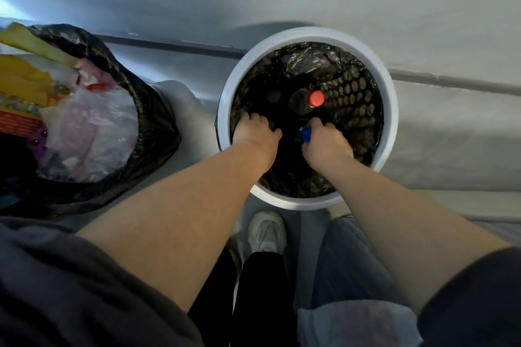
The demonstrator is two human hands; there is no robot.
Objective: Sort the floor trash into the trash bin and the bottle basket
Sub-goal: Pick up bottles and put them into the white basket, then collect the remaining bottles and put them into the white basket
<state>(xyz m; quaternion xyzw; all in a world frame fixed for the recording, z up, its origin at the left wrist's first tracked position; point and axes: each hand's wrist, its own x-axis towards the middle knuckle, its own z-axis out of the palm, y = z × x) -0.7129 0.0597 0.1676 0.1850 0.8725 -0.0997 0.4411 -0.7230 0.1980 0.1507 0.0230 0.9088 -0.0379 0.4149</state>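
Note:
A round white-rimmed bottle basket (392,110) with a black liner and mesh wall stands against the wall. Both my hands reach down into it. My right hand (324,141) grips a bottle by its neck, its blue cap (305,134) showing beside my thumb. My left hand (258,131) is curled over something dark inside the basket; what it holds is hidden. A dark bottle with a red cap (316,98) stands upright in the basket just beyond my hands. At the left is the trash bin (158,121), lined with a black bag.
The trash bin holds plastic wrappers (93,132) and yellow packaging (25,79), piled above its rim. My white shoe (267,231) is on the floor just before the basket. A grey wall with a baseboard runs behind both containers.

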